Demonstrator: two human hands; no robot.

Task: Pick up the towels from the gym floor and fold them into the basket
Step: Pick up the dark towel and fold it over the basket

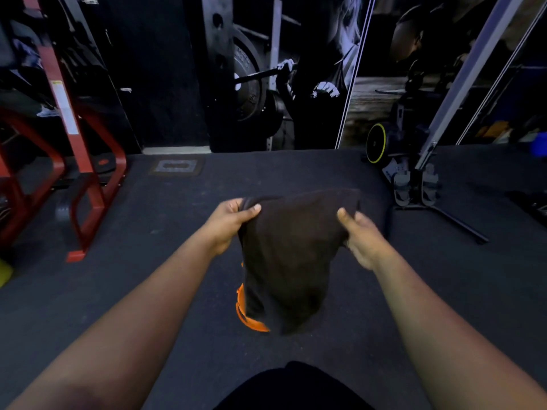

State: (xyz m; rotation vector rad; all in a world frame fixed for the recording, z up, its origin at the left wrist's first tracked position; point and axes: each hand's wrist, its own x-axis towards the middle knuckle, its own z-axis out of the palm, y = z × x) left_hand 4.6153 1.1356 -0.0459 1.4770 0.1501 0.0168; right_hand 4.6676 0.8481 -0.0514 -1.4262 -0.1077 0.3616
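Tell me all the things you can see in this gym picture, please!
towel: one, dark brown, held up in the air in the middle, hanging down
basket: one, orange, on the floor behind the towel, mostly hidden
floor: one, dark grey, speckled, under everything
red frame: one, red metal gym stand, on the left
wall picture: one, black and white, a lifter with a barbell, at the back
wheel: one, black with a yellow rim, back right
grey stand: one, grey and black, right, with a slanted pole
left hand: one, grips the towel's top left corner
right hand: one, grips the towel's top right edge
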